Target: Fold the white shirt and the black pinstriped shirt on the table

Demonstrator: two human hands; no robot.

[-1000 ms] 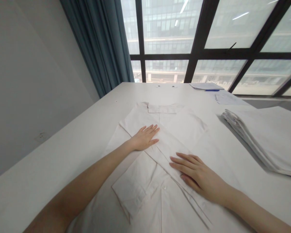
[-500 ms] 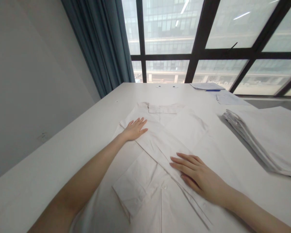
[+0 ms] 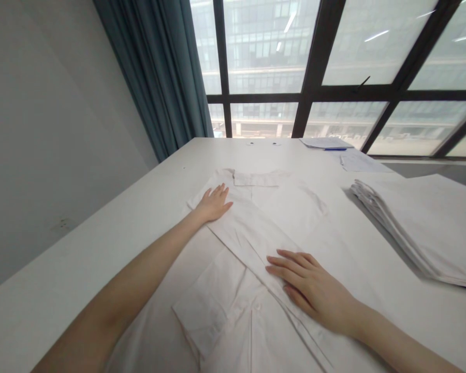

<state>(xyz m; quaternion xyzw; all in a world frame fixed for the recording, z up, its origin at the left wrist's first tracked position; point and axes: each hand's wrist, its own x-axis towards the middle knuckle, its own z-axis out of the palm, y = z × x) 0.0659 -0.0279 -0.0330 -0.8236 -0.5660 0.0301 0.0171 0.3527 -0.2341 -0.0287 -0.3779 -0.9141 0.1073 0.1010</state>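
Note:
A white shirt (image 3: 295,217) lies spread on the white table, its collar (image 3: 256,179) toward the window. Both sleeves are laid across its front, one over the other, and a cuff (image 3: 205,316) shows at the lower left. My left hand (image 3: 214,202) rests flat on the upper sleeve near the left shoulder, fingers stretched out. Lower down, my right hand (image 3: 308,287) lies on the same sleeve to the right of the middle, its fingers extended and holding nothing. A button (image 3: 258,306) shows on the placket below the crossed sleeves.
A stack of folded white cloth (image 3: 427,223) lies on the table (image 3: 140,223) at the right. Papers (image 3: 326,142) and a blue pen (image 3: 335,149) are at the far right edge. A blue curtain (image 3: 159,77) hangs at the left of the window, beside a grey wall.
The view has shifted slightly, so everything sits a little farther left and mostly lower. Both hands stay flat on the shirt, with little movement over it.

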